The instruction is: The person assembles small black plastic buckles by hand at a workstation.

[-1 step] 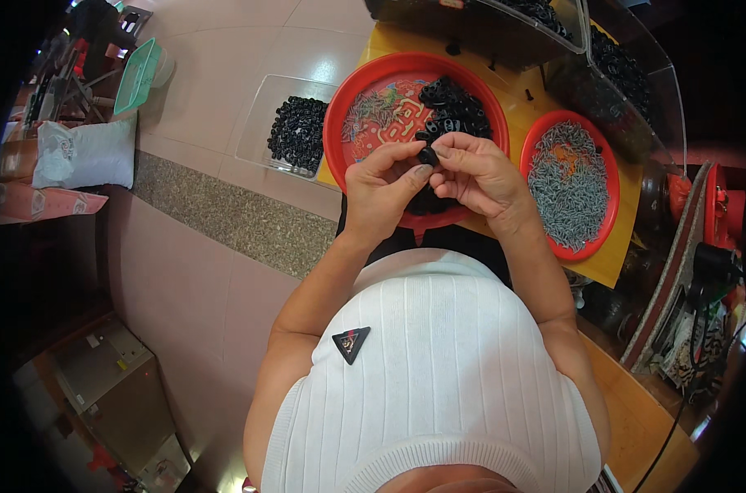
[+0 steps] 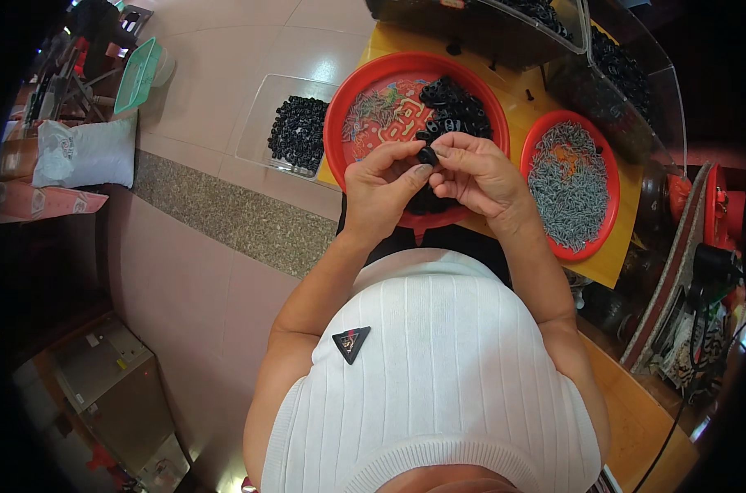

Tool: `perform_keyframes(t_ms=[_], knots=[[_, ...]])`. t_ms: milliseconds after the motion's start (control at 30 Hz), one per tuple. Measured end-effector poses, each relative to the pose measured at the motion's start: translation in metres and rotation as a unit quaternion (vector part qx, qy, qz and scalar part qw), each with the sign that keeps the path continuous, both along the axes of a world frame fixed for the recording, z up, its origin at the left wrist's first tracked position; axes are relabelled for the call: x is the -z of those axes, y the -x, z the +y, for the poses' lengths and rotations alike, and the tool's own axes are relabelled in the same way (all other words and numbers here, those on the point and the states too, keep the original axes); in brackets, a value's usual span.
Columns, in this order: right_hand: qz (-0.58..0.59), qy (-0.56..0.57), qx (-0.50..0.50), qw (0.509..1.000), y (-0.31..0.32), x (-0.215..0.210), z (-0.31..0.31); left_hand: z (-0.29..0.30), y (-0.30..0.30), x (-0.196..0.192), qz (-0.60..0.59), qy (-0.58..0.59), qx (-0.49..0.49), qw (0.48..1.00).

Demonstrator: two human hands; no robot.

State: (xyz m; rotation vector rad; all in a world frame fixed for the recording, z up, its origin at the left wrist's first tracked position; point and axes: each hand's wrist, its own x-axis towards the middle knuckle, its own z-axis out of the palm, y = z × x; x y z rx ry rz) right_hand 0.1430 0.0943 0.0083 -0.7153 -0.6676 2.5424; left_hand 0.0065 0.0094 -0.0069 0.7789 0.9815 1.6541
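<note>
From my feed, my left hand [image 2: 383, 193] and right hand [image 2: 478, 177] cover most of the small black part [image 2: 427, 154] pinched between them, so I cannot make out its shape. They also hide the near rim of the large red tray [image 2: 340, 123]. The clear bin [image 2: 504, 33] at the top is cut off by the frame edge, and the grey pieces [image 2: 570, 185] are too small to identify.

Glossy plastic red tray [image 2: 352, 107], metal screws [image 2: 570, 185]
</note>
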Motion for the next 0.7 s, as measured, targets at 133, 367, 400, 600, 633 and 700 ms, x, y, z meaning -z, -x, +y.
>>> perform_keyframes(t_ms=[133, 367, 400, 600, 633, 700], knots=[[-0.007, -0.003, 0.005, 1.0, 0.0024, -0.0029, -0.002, -0.001, 0.003, -0.0012, -0.009, 0.005, 0.004, 1.0], [-0.012, -0.001, -0.004, 1.0, 0.0013, -0.0061, -0.0021, -0.0021, 0.0012, -0.0034, -0.015, 0.023, -0.009, 1.0], [-0.009, 0.001, -0.006, 1.0, 0.0017, -0.0062, -0.0022, -0.0023, 0.0013, -0.0035, -0.017, 0.022, -0.011, 1.0], [0.003, -0.006, -0.006, 1.0, 0.0021, -0.003, -0.0036, -0.0043, 0.0016, 0.0004, 0.051, -0.001, -0.022, 0.998], [0.003, -0.006, -0.006, 1.0, 0.0016, -0.0031, -0.0037, -0.004, 0.0012, 0.0, 0.052, -0.001, -0.022, 0.998], [0.013, 0.001, -0.004, 1.0, 0.0009, -0.003, -0.0043, -0.004, 0.0005, -0.0003, 0.055, -0.012, -0.02, 0.998]])
